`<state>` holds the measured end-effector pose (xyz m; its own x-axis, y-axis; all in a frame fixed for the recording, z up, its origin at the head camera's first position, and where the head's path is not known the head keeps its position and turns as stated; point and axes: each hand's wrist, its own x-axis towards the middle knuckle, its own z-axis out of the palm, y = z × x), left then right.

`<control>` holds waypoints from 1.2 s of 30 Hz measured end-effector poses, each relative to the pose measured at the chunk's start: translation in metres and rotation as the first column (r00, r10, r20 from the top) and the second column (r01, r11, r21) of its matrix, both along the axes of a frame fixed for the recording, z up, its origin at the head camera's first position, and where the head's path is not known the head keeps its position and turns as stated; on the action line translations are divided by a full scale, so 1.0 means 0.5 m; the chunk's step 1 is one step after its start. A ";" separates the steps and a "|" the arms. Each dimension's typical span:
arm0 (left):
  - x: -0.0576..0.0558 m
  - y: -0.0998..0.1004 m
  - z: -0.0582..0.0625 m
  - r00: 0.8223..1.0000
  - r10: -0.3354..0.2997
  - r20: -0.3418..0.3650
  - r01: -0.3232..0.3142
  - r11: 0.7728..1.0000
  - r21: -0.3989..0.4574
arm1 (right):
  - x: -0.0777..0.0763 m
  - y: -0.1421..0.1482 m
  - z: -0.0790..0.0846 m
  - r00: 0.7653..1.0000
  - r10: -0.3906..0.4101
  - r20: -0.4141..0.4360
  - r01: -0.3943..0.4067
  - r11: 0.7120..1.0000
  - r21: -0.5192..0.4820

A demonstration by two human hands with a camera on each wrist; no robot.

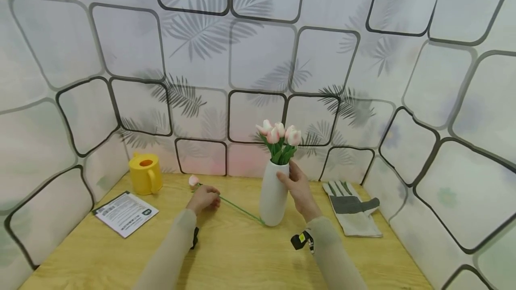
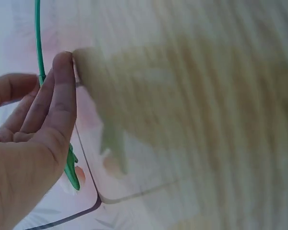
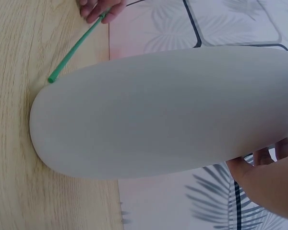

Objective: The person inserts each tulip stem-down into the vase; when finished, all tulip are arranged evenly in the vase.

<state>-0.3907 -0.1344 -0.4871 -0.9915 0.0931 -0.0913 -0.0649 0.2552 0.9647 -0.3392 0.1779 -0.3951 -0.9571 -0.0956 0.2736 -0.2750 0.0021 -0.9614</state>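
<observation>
A tall white vase [image 1: 273, 198] stands on the table, slightly tilted, with several pink-and-white tulips [image 1: 282, 137] in its mouth. My right hand [image 1: 300, 191] grips the vase near its top, thumb on the front; in the right wrist view its fingers [image 3: 264, 158] lie along the side. To the left, my left hand [image 1: 204, 198] pinches the green stem of a single tulip [image 1: 194, 181] between thumb and fingers, seen closer in the left wrist view, stem [image 2: 39, 38] included. The stem's tip [image 3: 52, 79] comes down by the vase's base.
At the back left stands a yellow watering can [image 1: 146, 176], with a printed booklet [image 1: 126, 214] lying before it. A grey-and-white work glove [image 1: 352, 209] lies right of the vase. Patterned fabric walls [image 1: 201, 115] close off the wooden table's back and sides.
</observation>
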 end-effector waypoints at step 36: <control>0.058 0.060 0.160 0.788 0.491 -0.370 -0.251 0.806 0.536 | -0.005 -0.002 -0.002 1.000 -0.005 0.006 0.005 1.000 -0.016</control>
<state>-0.3618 -0.1046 -0.4073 -0.8563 -0.3820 0.3476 0.4269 -0.1446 0.8927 -0.3416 0.1770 -0.3963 -0.9591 -0.0866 0.2695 -0.2695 -0.0121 -0.9629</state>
